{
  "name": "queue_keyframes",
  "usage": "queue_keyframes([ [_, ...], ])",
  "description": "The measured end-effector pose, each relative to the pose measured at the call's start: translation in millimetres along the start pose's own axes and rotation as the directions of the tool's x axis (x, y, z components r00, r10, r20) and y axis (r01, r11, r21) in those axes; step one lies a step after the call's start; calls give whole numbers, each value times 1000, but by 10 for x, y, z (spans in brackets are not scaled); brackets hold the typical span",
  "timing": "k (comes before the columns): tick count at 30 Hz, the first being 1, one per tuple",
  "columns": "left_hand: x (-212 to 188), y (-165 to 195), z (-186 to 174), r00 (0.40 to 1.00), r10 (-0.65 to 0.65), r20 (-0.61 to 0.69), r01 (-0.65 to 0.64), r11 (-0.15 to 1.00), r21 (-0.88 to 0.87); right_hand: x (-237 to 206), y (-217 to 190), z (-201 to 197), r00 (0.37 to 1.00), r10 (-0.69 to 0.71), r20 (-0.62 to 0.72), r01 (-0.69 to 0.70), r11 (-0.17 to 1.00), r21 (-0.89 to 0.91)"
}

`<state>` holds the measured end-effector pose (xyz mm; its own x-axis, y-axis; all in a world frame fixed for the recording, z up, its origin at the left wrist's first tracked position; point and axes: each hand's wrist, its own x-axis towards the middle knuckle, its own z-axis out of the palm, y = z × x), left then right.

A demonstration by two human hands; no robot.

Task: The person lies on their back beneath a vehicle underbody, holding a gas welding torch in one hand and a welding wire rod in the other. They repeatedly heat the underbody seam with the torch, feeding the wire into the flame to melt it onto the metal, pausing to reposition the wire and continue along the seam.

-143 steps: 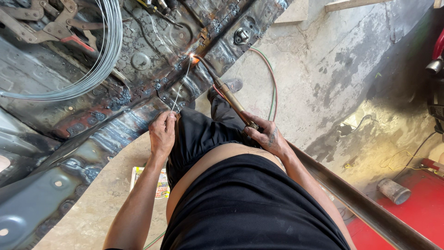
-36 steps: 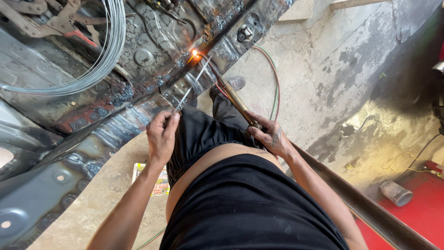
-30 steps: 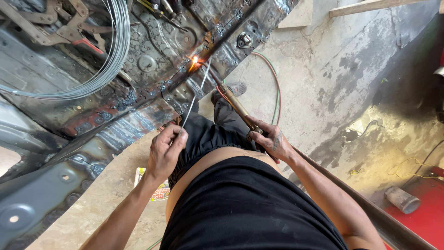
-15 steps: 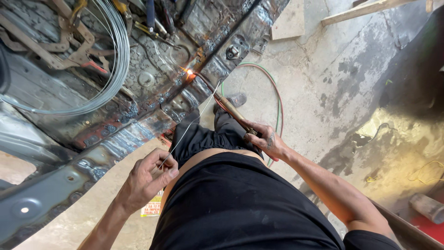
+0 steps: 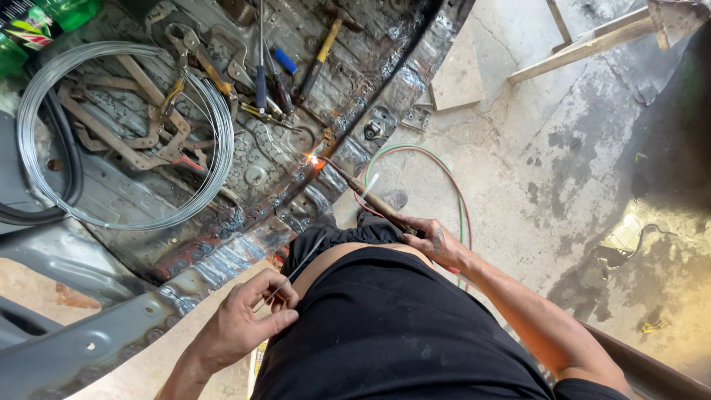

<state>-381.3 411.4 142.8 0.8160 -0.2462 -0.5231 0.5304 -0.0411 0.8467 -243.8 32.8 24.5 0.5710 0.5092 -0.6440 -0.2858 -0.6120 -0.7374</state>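
My right hand (image 5: 433,238) grips a brass gas torch (image 5: 374,200) whose tip burns with a small orange flame (image 5: 314,159) against a seam of the rusty car floor panel (image 5: 244,178). My left hand (image 5: 248,318) is drawn back near my waist and pinches a thin metal filler rod (image 5: 300,267), its tip away from the flame. Red and green hoses (image 5: 444,174) loop over the concrete behind the torch.
A coil of steel wire (image 5: 122,133), locking pliers, screwdrivers (image 5: 261,81) and a yellow-handled hammer (image 5: 322,52) lie on the panel. Green bottles (image 5: 44,18) stand at the top left. A wooden plank (image 5: 585,48) leans at the upper right, a metal bar (image 5: 652,370) at the lower right.
My left hand has pulled the rod back from the flame toward my waist. The view has tilted, showing more of the tools on the panel. The torch stays at the seam.
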Motion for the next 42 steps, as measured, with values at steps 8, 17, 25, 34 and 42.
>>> queue_keyframes([
  [8,491,-454,-79,932,258,-254,-99,856,507,28,3,-144,1000,20,9,-19,1000,-16],
  [17,1442,-306,279,682,639,-355,-386,728,567,-238,347,-286,978,146,-152,-104,962,254],
  [25,1676,102,417,951,252,178,-299,891,341,-534,644,-745,789,97,-607,220,877,427],
  [34,2598,-246,1234,792,566,229,-596,636,490,-1052,856,-978,679,160,-717,233,879,416],
  [42,1929,-564,529,914,405,-35,-343,814,469,-1231,1041,-704,712,277,-645,84,879,469],
])
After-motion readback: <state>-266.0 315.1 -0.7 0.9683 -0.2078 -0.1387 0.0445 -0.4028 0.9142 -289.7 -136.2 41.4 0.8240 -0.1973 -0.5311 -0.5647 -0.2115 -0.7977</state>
